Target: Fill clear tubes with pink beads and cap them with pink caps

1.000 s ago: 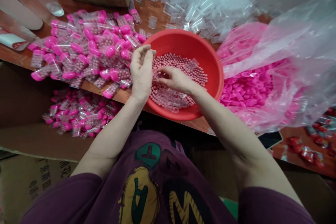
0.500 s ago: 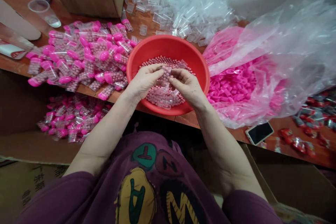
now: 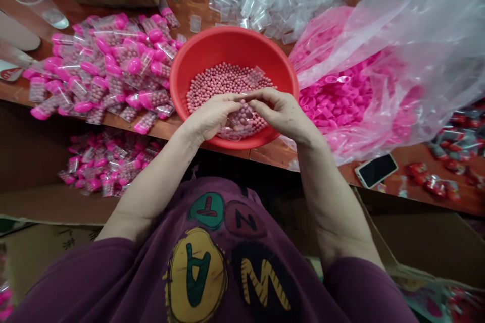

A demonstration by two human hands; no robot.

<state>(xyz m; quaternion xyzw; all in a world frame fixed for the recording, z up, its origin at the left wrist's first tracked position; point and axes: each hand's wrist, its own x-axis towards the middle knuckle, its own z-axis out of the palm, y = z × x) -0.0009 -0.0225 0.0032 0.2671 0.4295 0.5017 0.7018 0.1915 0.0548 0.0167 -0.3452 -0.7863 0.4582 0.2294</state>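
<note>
Over the near half of a red basin, my left hand is closed around a small clear plastic container filled with pink beads. My right hand meets it from the other side, thumb and fingertips pinched at the container's upper end. Fingers partly hide the container. Loose pink beads cover the basin's floor. Among them lie clear containers, one toward the far right and others beneath my hands.
Bead-filled containers with pink caps are heaped left of the basin, with more in a carton below. Empty clear containers lie behind. A plastic bag of pink caps is at right, near a phone.
The view has shifted, so the basin sits higher and further left. Both hands stay together at the container, now lower over the basin's near side, leaving more beads visible.
</note>
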